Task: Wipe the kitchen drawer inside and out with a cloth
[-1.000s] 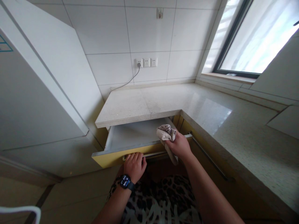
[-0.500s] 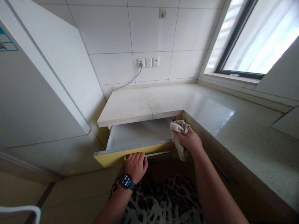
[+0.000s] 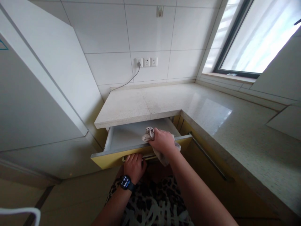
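Drawer (image 3: 124, 133) open, pale inside, right fingers (image 3: 158, 136) gripping cloth (image 3: 148, 134) at front rim (image 3: 117, 151), left fingers (image 3: 133, 157) curled over handle (image 3: 149, 156)

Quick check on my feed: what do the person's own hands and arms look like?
Both the left hand and right hand are ungloved, forearms sleeveless where visible. The left wrist wears a black-banded smartwatch, its rounded-square screen lit; the right shows none. Below is leopard-print clothing with pale markings.
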The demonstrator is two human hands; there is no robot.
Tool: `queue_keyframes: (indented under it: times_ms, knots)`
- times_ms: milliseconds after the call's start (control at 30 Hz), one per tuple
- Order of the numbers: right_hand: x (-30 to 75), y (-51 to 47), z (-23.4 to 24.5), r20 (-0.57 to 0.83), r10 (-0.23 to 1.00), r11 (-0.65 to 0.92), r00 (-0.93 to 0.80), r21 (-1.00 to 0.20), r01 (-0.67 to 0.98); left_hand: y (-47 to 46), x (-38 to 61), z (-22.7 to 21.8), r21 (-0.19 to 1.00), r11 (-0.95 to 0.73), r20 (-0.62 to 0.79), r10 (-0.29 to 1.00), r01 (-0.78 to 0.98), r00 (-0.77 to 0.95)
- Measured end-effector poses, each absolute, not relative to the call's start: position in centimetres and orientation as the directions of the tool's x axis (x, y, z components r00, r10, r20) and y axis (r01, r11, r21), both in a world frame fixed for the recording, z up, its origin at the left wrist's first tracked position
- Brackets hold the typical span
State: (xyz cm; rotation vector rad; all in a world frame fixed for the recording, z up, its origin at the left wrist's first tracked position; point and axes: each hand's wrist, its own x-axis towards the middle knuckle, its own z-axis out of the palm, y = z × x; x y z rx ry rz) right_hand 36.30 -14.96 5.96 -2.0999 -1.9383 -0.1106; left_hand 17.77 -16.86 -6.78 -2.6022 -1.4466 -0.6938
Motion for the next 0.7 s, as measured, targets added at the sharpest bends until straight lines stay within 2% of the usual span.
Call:
queue_keyframes:
  times_ms: [233,700]
  knots:
    - [32.4,-14.6,6.2,0.184,0.983,0.030,0.005,-0.183,0.983,-16.7,17.6,-7.4,0.133,-0.552,0.408,0.788,0.823,0.462]
    - [32.9,-14.7,5.7,0.205,0.979,0.032,0.015,-0.221,0.975,-16.7,17.3,-7.6,0.156,-0.568,0.408,0.782,0.808,0.471]
